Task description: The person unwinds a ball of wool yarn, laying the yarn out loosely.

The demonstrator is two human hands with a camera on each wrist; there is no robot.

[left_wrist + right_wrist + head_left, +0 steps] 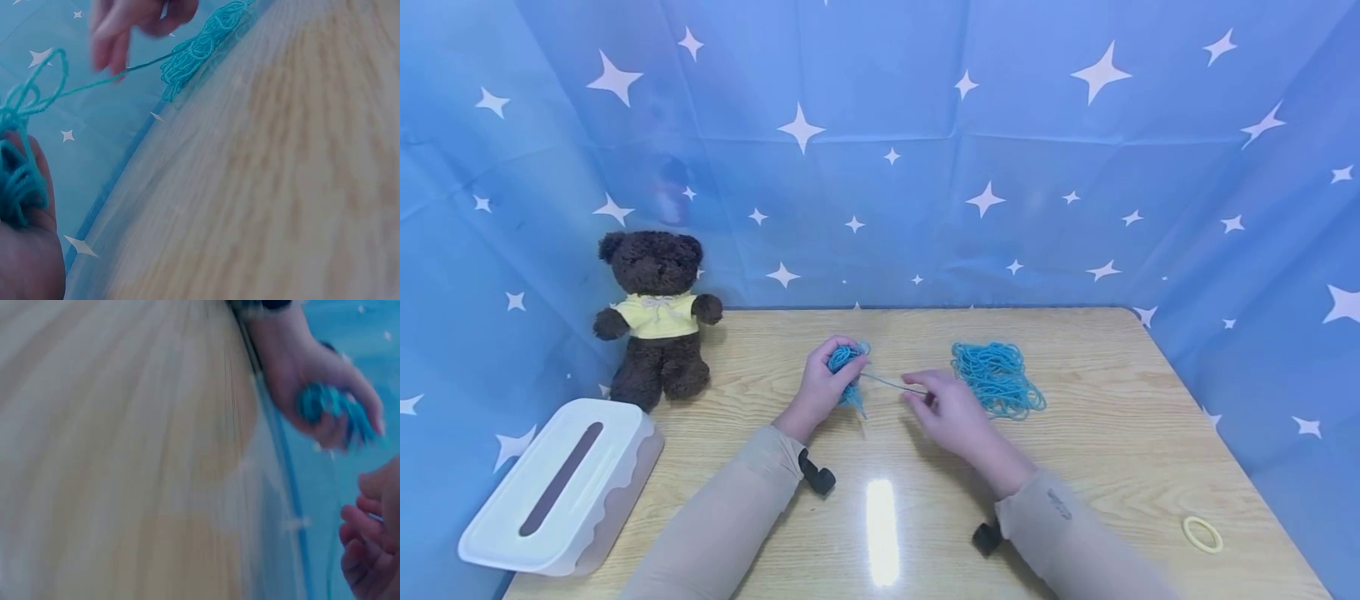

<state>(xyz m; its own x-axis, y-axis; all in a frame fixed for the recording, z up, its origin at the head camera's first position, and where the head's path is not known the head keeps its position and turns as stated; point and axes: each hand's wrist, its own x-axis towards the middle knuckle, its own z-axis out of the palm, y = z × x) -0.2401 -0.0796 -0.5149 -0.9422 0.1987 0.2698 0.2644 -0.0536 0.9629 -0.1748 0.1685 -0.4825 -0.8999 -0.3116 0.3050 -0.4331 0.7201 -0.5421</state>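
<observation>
From my remote station I saw, nearest me, smooth beige sleeves (pixel 715 508) with small black wrist fittings (pixel 817 477), a thin, cream-coloured ring (pixel 1186 529) lying flat at the right, and at the left a white, round-cornered tissue box cover (pixel 580 483) with a long slot and a wavy-edged lid. Further in, over the glossy wood-grain tabletop (pixel 1112 450), my left hand (pixel 826 383) gripped a soft, stringy bundle of turquoise yarn (pixel 844 358), its loops bulging between thumb and fingers. A single taut strand (pixel 887 382) ran from that bundle to the fingertips of my right hand (pixel 951 417), whose fingers were bent; I could not tell whether they pinched it. The left wrist view showed the strand continuing to a flat, tangled yarn heap (pixel 997 377) just beyond the right hand. Behind the cover sat a curly-furred, dark brown teddy bear (pixel 658 317) in a yellow top, before a creased blue fabric backdrop (pixel 880 250) printed with white stars.
</observation>
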